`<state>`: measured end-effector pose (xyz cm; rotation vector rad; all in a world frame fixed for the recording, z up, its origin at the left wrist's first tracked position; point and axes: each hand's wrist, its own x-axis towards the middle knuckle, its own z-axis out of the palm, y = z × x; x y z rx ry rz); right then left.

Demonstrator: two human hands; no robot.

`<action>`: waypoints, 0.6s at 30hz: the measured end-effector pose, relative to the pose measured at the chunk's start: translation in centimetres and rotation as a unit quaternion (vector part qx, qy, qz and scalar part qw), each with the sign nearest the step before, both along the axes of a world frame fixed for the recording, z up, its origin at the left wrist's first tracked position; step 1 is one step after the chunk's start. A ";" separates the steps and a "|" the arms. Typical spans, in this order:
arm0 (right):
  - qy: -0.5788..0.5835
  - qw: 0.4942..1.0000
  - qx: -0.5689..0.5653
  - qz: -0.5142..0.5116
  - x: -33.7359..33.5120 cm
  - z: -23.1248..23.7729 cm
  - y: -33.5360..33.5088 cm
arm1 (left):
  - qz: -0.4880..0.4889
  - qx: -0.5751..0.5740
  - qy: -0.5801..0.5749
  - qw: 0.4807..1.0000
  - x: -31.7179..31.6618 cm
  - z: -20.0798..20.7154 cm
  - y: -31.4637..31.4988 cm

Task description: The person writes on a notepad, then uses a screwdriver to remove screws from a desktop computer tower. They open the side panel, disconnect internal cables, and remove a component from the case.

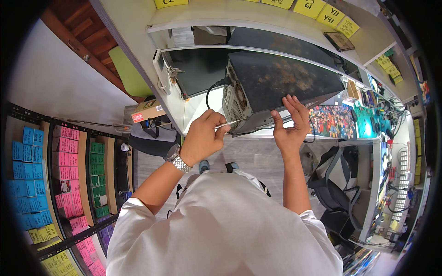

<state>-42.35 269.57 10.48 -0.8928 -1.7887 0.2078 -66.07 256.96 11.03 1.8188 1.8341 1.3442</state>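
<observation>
One black computer tower (285, 78) on our white desk (191, 109)

We have the tower in front of us, its rear panel (235, 99) turned to our left and its upper face blotched brown. Our left hand (202, 133) is closed on a thin pale rod (223, 125), pinched between thumb and fingers, its far end at the lower part of that panel; we cannot tell what kind of tool it is, or whether it touches. Our right hand (292, 122) grips nothing: it lies open against the tower's near upper edge, fingers spread. We wear a silver wristwatch (175, 157) on the left wrist.

One black cable (210, 94) runs from the top of the rear panel, and keys (173, 72) hang at the desk's left end. To the right we see a colourful printed mat (334, 122) and, lower, a black office chair (338, 195). Yellow boxes (308, 9) sit above the tower; blue boxes (28, 172), pink boxes (66, 165) and green boxes (97, 179) fill shelving (64, 240) on our left.
</observation>
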 end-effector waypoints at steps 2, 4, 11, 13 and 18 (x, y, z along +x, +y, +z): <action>0.002 1.000 -0.003 0.003 0.0 0.0 0.0 | 0.014 -0.009 0.030 0.999 0.4 -0.5 -0.3; -0.001 1.000 0.006 0.001 0.0 0.0 0.1 | 0.030 -0.025 0.061 0.997 0.4 -0.9 0.0; 0.007 1.000 0.006 -0.001 0.0 0.0 0.1 | 0.004 -0.141 0.004 0.990 -0.4 -0.3 0.1; 0.008 1.000 0.008 -0.001 0.0 0.0 0.1 | -0.002 -0.111 -0.021 0.994 -0.3 -0.1 0.0; 0.003 1.000 0.007 -0.003 0.2 0.1 0.1 | 0.030 -0.028 0.028 0.999 0.4 -0.8 0.1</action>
